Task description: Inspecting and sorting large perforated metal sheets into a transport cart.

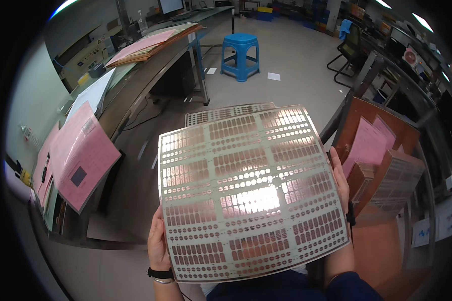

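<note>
Between my hands is a large circuit board panel (251, 220), pale green with rows of shiny copper pads. A second panel (231, 111) of the same kind shows past its far edge, so I hold at least two together. My left hand (158, 243) grips the lower left edge, its fingers partly hidden under the panel. On the right edge, higher up, my right hand (339, 176) is closed with fingers along the side. The panels are tilted and light glares off the middle. Both wrists wear dark bands.
At left, a long workbench (150, 75) carries pink sheets (83, 158) in clear sleeves and paper stacks. A blue stool (240, 56) stands ahead. To the right, a metal-framed rack (359, 75) holds copper-coloured boards (402, 175) and pink papers (369, 145). An office chair (349, 52) is beyond.
</note>
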### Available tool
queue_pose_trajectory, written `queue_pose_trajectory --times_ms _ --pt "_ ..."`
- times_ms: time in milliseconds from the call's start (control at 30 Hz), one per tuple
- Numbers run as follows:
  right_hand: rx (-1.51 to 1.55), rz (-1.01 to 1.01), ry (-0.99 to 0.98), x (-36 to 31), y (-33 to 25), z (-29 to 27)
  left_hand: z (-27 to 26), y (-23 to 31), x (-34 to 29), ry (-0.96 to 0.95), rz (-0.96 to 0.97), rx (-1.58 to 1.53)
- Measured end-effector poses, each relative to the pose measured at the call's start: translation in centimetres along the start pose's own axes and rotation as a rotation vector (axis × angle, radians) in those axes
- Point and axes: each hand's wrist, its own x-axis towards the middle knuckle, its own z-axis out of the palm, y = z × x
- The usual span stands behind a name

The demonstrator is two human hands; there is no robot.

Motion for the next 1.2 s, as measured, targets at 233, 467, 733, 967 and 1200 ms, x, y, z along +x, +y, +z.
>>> queue_pose_trajectory --times_ms 233,467,733,967,1200 --pt "-0.328 0.014 -0.225 -1.1 -0.9 -1.6 -2.5 0.0 -0.2 0.075 0.027 0.143" --pt "-0.228 0.026 -0.246 -1.8 -1.1 -1.2 -2.9 -0.6 -0.4 0.162 0.075 0.153" --pt "-0.004 0.135 -0.301 -1.1 -1.2 -1.2 -2.1 -0.7 0.3 0.26 0.181 0.325" --pt "-0.314 0.525 -0.131 -0.5 0.4 -3.5 -0.4 1.3 0.1 0.218 0.083 0.401" --pt "-0.304 0.161 0.106 -3.9 -1.8 -6.1 0.3 6.0 1.1 0.03 0.23 0.428"
